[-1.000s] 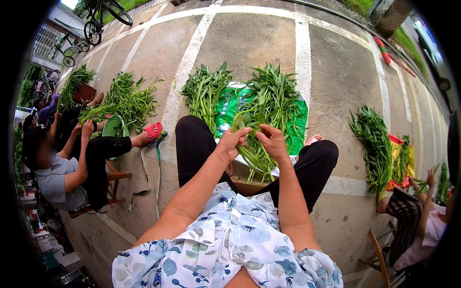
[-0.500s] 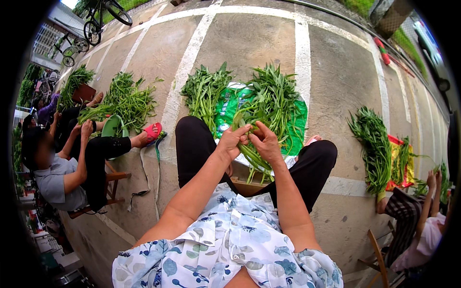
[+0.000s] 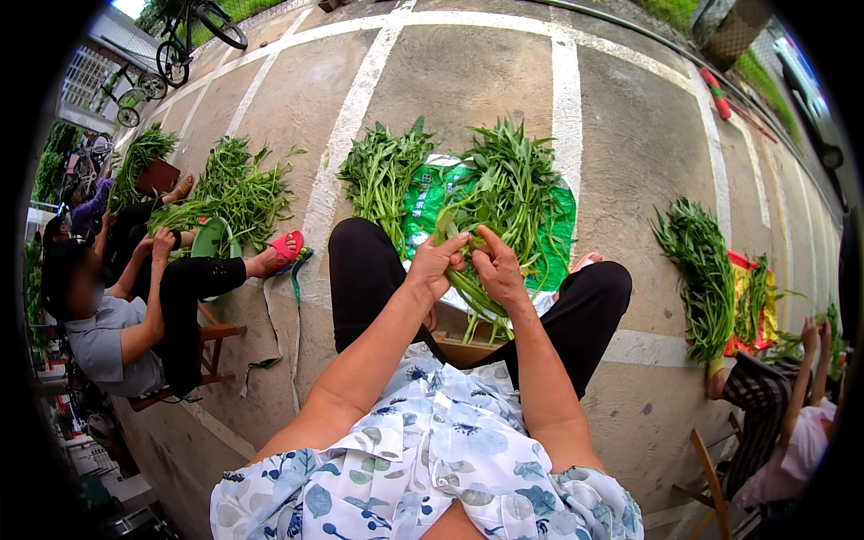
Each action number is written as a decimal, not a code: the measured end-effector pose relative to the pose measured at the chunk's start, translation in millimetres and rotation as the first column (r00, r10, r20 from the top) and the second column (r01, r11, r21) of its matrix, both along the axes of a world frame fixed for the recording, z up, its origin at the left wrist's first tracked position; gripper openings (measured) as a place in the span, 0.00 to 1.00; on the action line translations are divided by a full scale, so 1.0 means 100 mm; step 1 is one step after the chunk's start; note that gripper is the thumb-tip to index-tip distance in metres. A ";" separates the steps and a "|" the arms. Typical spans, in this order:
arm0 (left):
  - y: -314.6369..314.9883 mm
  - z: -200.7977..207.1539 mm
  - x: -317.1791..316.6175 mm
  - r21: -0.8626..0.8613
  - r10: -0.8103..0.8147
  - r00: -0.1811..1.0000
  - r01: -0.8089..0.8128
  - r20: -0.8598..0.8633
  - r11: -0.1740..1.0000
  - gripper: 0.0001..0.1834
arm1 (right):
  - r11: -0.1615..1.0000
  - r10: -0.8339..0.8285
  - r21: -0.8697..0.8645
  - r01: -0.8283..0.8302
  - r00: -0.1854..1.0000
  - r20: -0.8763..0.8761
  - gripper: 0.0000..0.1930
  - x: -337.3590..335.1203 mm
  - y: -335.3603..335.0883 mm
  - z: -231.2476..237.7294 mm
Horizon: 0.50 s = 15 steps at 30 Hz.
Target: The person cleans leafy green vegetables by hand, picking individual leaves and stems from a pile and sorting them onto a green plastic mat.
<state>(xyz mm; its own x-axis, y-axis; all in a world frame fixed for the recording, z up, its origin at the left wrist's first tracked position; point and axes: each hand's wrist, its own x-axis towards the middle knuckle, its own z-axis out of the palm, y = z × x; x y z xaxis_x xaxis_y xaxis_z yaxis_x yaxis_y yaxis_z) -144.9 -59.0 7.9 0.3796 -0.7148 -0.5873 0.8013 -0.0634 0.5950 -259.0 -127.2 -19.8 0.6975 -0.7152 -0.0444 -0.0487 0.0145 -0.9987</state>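
Between my knees my left hand point(image 3: 434, 267) is closed round a bunch of water spinach stems point(image 3: 475, 293), whose lower ends hang down past my palm. Close beside it, my right hand point(image 3: 500, 271) is pinched against the same bunch, thumb and fingertips together near the left fingers. What exactly lies between those fingertips is too small to tell. Beyond my hands, a large heap of leafy water spinach point(image 3: 517, 175) lies on a green and white plastic sack point(image 3: 560, 236). A second heap point(image 3: 385, 175) sits at the sack's left edge.
On the left, a seated person point(image 3: 112, 342) handles greens over a green basin point(image 3: 214, 238), near another heap of greens point(image 3: 243, 184). At right, a person point(image 3: 792, 432) works beside greens point(image 3: 697, 279) and a red-yellow sack point(image 3: 769, 310). Bicycles point(image 3: 174, 58) stand far left.
My hands stay almost in place, with a slight shift of the right fingers at the stems. The person on the left has lowered their hands slightly.
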 end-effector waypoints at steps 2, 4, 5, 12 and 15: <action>0.01 0.01 0.00 0.007 -0.005 1.000 0.005 0.019 1.000 0.08 | 0.999 0.003 -0.036 -0.004 1.000 -0.026 0.23 -0.01 -0.01 -0.02; 0.00 0.03 -0.02 0.013 -0.006 0.999 0.006 0.032 1.000 0.08 | 0.999 -0.025 -0.027 0.024 0.999 -0.032 0.23 0.00 -0.02 -0.05; -0.01 0.05 -0.03 0.016 -0.005 0.999 0.004 0.035 1.000 0.09 | 0.999 -0.053 0.000 0.053 0.998 -0.025 0.23 0.00 -0.02 -0.08; 0.00 0.01 -0.02 0.000 0.001 0.999 -0.001 0.046 1.000 0.09 | 0.848 -0.230 0.490 0.200 0.973 0.001 0.23 0.05 0.01 0.11; -0.02 0.02 0.00 -0.007 0.026 0.999 -0.026 0.021 1.000 0.08 | 0.837 -0.253 0.492 0.237 0.967 -0.035 0.22 0.01 -0.09 -0.03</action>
<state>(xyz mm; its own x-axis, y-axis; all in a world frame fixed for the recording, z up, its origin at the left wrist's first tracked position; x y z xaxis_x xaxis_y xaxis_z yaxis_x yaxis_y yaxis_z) -144.7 -61.0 9.8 0.4105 -0.7087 -0.5738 0.7895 -0.0386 0.6125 -258.4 -136.3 -22.3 0.5089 -0.7541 -0.4151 0.0518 0.5082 -0.8597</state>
